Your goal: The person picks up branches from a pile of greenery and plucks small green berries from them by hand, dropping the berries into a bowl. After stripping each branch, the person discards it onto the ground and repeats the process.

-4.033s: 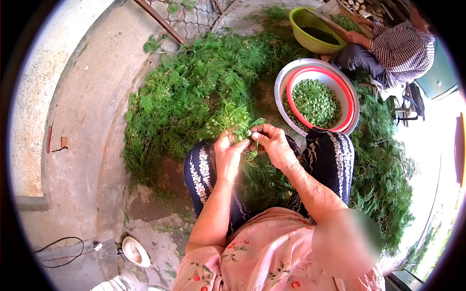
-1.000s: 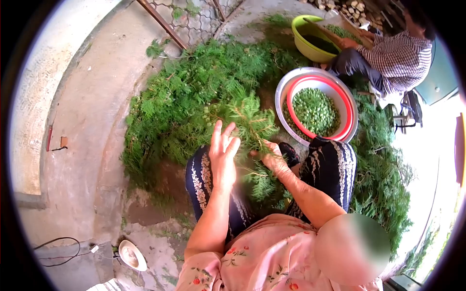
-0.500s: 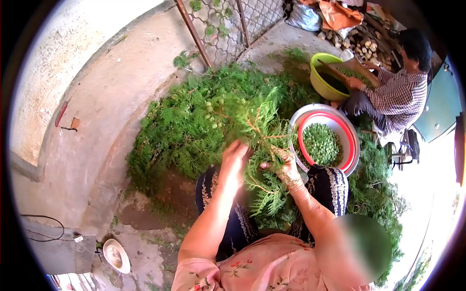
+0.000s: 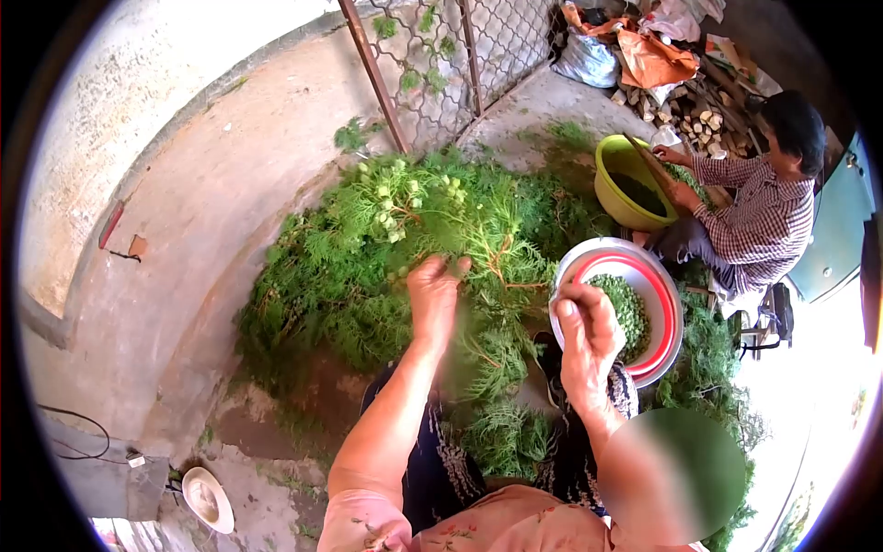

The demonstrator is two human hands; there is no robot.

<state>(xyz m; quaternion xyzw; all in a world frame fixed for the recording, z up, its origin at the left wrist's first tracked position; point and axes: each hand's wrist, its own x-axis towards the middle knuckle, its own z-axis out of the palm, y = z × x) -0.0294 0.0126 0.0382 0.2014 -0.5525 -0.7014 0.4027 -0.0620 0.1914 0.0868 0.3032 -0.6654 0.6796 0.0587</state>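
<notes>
My left hand (image 4: 434,299) is closed at the leafy evergreen branch (image 4: 497,253), its fingertips partly blurred among the flat green sprays. Pale green cones (image 4: 391,207) cluster beyond those fingers. My right hand (image 4: 589,345) is raised over the near rim of the metal basin (image 4: 563,267), fingers curled in toward the thumb; whatever lies inside them is hidden. A red-rimmed bowl (image 4: 670,308) sits in the basin, with many small green cones (image 4: 630,308) in it. More cut sprays (image 4: 506,437) lie between my knees.
A broad heap of evergreen branches (image 4: 313,276) covers the ground ahead. At right, a seated person (image 4: 759,216) works over a yellow-green tub (image 4: 612,198) with a board. A wire mesh panel (image 4: 515,46), firewood (image 4: 694,120) and a pale hat (image 4: 207,500) are around.
My right hand has let go of the branch and moved right, toward the basin. My left hand has shifted slightly left and up. The seated person's hands have moved along the board.
</notes>
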